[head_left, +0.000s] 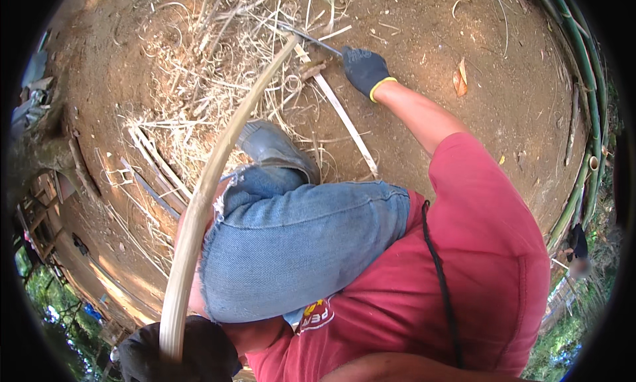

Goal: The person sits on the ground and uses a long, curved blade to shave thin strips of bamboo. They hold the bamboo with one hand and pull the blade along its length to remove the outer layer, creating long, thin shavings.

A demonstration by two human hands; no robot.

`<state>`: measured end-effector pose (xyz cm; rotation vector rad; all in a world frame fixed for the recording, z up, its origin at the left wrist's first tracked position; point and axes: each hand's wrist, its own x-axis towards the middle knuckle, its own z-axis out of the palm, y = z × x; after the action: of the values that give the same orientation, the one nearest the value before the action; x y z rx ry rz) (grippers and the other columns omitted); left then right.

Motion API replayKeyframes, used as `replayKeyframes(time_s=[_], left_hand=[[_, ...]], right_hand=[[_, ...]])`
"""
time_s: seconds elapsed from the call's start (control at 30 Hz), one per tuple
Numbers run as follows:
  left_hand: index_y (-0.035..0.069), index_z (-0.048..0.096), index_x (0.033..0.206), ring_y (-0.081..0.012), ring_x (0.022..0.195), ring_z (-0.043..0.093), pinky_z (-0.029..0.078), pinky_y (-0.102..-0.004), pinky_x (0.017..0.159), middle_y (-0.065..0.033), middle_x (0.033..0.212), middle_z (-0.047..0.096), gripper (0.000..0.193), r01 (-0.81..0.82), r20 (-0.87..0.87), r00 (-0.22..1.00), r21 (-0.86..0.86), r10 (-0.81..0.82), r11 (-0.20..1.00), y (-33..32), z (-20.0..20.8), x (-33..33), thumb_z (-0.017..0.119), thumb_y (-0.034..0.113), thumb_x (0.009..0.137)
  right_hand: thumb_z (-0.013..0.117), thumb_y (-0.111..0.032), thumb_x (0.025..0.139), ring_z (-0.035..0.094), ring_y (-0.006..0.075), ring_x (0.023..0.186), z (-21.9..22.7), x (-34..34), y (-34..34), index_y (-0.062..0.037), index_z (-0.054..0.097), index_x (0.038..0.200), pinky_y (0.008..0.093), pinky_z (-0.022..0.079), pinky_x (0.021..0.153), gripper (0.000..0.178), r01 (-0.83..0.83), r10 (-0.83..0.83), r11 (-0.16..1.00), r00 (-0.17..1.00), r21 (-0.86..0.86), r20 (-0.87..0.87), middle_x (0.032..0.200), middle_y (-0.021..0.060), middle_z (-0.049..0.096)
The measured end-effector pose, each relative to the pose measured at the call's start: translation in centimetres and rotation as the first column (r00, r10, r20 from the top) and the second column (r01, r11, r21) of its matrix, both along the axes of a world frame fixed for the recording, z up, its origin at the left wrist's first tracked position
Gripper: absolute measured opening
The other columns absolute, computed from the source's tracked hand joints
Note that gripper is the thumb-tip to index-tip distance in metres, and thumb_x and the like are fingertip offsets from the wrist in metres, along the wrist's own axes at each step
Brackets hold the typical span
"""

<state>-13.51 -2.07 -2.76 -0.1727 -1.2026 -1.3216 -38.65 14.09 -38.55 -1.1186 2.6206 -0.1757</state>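
My left hand (199, 349), in a black glove at the lower left, is closed around the near end of a long pale strip of split bamboo or wood (222, 150). The strip arcs up past my bent knee, and its far end lies close to a thin dark blade (308, 38). My right hand (366, 71), gloved in black with a yellow cuff, is stretched out ahead and grips that blade's near end. The handle is hidden in the fist. Whether blade and strip touch, I cannot tell. Curly shavings (192, 84) spread over the ground beneath the strip.
A narrow white strip (348, 127) and a short brown stick (313, 71) lie by my boot (275, 147). More strips (156, 160) are on the left. Green bamboo poles (589, 117) line the right edge, with another person (578, 249) beyond. A tree trunk (40, 153) stands far left.
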Motion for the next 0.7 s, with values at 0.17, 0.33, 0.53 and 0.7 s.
replayKeyframes(time_s=[0.17,0.33,0.53,0.7], left_hand=[[0.021,0.043,0.060,-0.0022,0.043,0.037,0.027,-0.0187,0.041,0.0110,0.050,0.034,0.032,0.024,-0.009,1.000,0.020,-0.023,1.000,-0.6,-0.2,0.5,0.060,0.028,0.087],[0.022,0.045,0.059,-0.0021,0.042,0.038,0.027,-0.0186,0.042,0.0115,0.049,0.035,0.032,0.044,-0.052,0.998,0.022,-0.043,0.999,-0.4,1.2,0.2,0.062,0.027,0.085],[0.018,0.038,0.069,-0.0048,0.047,0.031,0.022,-0.0218,0.040,0.0080,0.060,0.030,0.044,0.014,0.010,1.000,-0.105,-0.013,0.994,1.0,1.4,-2.3,0.045,0.047,0.101],[0.019,0.039,0.069,-0.0057,0.048,0.031,0.024,-0.0225,0.042,0.0079,0.062,0.031,0.044,0.016,0.044,0.999,-0.102,-0.011,0.995,1.8,1.8,-2.6,0.045,0.049,0.100]], right_hand=[[0.042,-0.021,0.095,0.068,0.0365,0.077,3.2,1.3,-0.3,-0.0072,0.057,0.105,0.0496,0.053,0.066,0.023,-0.025,0.030,0.990,0.999,-0.138,0.033,0.082,0.0182,0.069],[0.054,-0.024,0.095,0.065,0.0391,0.072,9.7,6.4,-1.4,-0.0071,0.057,0.116,0.0472,0.053,0.061,0.027,-0.001,0.062,0.962,0.975,-0.273,0.215,0.083,0.0192,0.067],[0.062,-0.014,0.091,0.067,0.0356,0.073,18.1,10.1,-1.6,-0.0054,0.059,0.117,0.0439,0.054,0.060,0.028,-0.080,0.257,0.823,0.936,-0.562,0.242,0.089,0.0198,0.068],[0.068,-0.013,0.087,0.069,0.0316,0.073,23.4,12.0,-1.6,-0.0062,0.062,0.115,0.0423,0.054,0.059,0.030,-0.128,0.381,0.639,0.909,-0.758,0.168,0.090,0.0153,0.069]])
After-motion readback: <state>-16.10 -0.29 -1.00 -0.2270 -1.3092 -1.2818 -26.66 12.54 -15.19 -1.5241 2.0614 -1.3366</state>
